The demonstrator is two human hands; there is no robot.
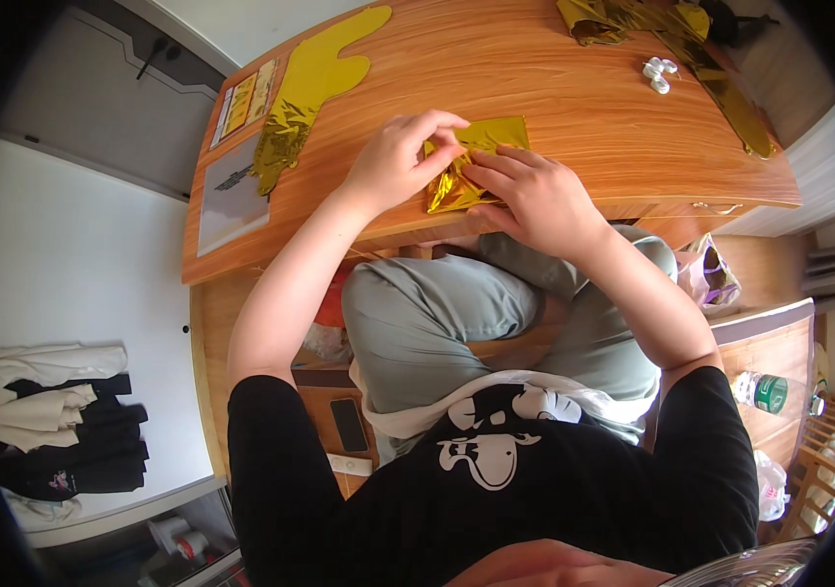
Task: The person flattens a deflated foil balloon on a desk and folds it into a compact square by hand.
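A crinkled, shiny gold foil piece [497, 130], roughly square, lies flat near the front edge of the wooden desk, between both hands. At its left side my left hand [400, 161] has thumb and fingers curled together on the foil in a pinch; the fingertips partly hide what they grip. My right hand [538, 196] rests on the foil's right side, fingers stretched out and thumb apart near the front edge. Both hands cover much of the foil's middle.
A long flat gold foil balloon [324, 73] lies at the desk's far left, beside printed sheets [233, 196]. More crumpled gold foil [623, 20] and a small white coil [659, 74] are at the right. Below, a dark phone [348, 425] sits near a white power strip [350, 465].
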